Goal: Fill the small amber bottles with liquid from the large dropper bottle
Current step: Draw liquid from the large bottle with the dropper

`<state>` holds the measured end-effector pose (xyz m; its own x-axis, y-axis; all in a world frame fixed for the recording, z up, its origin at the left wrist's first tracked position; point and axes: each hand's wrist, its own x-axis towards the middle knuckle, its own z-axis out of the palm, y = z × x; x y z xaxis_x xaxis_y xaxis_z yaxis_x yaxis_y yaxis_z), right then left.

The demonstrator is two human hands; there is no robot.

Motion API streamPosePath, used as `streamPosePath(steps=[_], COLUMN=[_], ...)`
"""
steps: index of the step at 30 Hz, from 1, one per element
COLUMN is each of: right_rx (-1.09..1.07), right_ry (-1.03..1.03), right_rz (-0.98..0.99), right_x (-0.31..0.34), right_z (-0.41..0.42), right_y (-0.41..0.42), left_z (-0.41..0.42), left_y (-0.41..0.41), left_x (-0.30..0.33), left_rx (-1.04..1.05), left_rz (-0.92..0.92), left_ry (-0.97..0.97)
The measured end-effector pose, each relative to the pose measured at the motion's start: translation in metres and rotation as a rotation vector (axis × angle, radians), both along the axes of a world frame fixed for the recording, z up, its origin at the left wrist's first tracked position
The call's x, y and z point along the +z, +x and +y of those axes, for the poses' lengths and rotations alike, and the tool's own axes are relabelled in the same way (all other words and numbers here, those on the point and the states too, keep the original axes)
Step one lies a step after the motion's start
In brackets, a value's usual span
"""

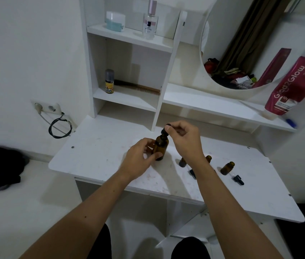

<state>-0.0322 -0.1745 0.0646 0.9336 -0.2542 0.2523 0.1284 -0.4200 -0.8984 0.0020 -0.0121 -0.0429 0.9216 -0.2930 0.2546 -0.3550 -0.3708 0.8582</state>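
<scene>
Far left, a black cloth [0,165] lies on the pale surface below a wall socket [47,108] w/ a looped black cable [60,127]. Next, a white shelf unit [129,40]: a jar [115,21] and a perfume bottle [150,20] up top, a small spray can [109,81] and a comb [144,88] on the middle shelf.

At the white table [101,156], both bare forearms reach fwd from the bottom edge. The left hand [139,159], wrist cocked slightly inward, curls thumb and fingers around the lower body of the large dropper bottle [160,146], which stands upright near the table's centre. The right hand [184,140] arches above it, knuckles up, thumb and fingertips pinching the black dropper cap [166,128] at the bottle's neck.

Right of the bottle stand three small amber bottles, uncapped: one [183,162] just left of the right wrist, one [208,158] partly hidden behind it, one [227,168] standing apart. Two black droppers [192,173] [238,179] lie beside them.

Far right, a round mirror [241,43] and a pink Glad2Glow bottle [295,85] on a ledge.
</scene>
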Motion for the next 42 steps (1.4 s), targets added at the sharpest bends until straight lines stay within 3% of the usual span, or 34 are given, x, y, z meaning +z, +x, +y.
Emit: streamPosePath(steps=[16,28,37,42], right_rx=[0.001,-0.064,-0.189,-0.224], right_ry=[0.022,0.143,0.086,0.082], right_rz=[0.001,-0.309,-0.207,-0.200], right_x=[0.002,0.057,0.018,0.009], right_z=[0.002,-0.018,-0.064,-0.074], right_y=[-0.005,-0.030,-0.065,-0.069], left_z=[-0.001,0.003,-0.033,-0.070], left_y=[-0.001,-0.021,-0.063,-0.062], left_x=[0.001,0.011,0.009,0.012], left_rx=[0.007,0.153,-0.079,-0.027], left_rz=[0.014,0.030,0.012,0.023], left_ry=[0.029,-0.074,-0.093,-0.066])
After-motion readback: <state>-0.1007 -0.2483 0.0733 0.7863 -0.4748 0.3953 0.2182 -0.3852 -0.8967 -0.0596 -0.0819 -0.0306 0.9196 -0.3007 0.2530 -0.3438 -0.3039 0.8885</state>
